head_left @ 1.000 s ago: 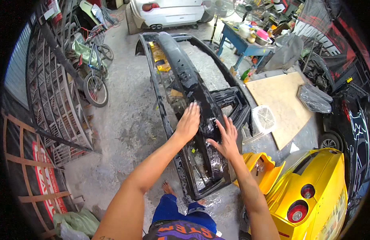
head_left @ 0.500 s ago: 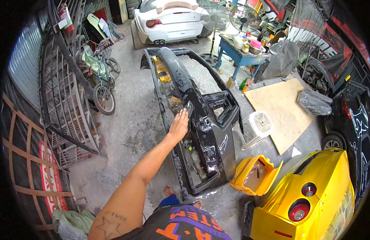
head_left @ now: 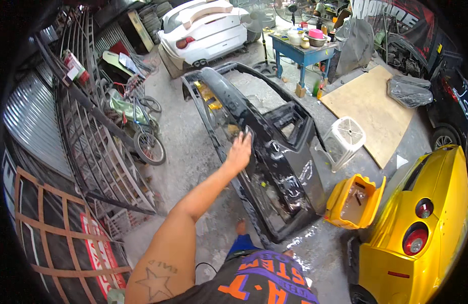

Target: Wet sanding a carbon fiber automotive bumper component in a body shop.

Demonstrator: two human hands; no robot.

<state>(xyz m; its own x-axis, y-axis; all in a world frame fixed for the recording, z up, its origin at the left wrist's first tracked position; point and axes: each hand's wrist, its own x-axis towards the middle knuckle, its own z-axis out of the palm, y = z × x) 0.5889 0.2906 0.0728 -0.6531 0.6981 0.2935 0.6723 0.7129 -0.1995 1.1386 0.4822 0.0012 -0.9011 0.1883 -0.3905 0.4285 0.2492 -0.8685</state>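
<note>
A large black car bumper [head_left: 287,182] lies on the floor in front of me, its surface blotchy with glossy, wet-looking patches. My left hand [head_left: 239,153] reaches over its near-left edge and rests on the raised middle band. The fingers are bent and close together, pressing on something small and greyish at their tips, too covered to identify. Strips of yellow material [head_left: 209,96] show inside the bumper's far-left part. My right hand is outside the picture.
A yellow tub [head_left: 349,215] and a white plastic stool [head_left: 349,133] stand right of the bumper. Beyond them are a yellow car body part [head_left: 396,258] and a wooden board [head_left: 368,111]. A blue table [head_left: 307,57], white car [head_left: 208,38] and bicycle [head_left: 149,146] stand farther off.
The view has turned and shifted, so the surroundings appear tilted and displaced. My left hand stays on the bumper's middle band, its fingers now more bent than before.
</note>
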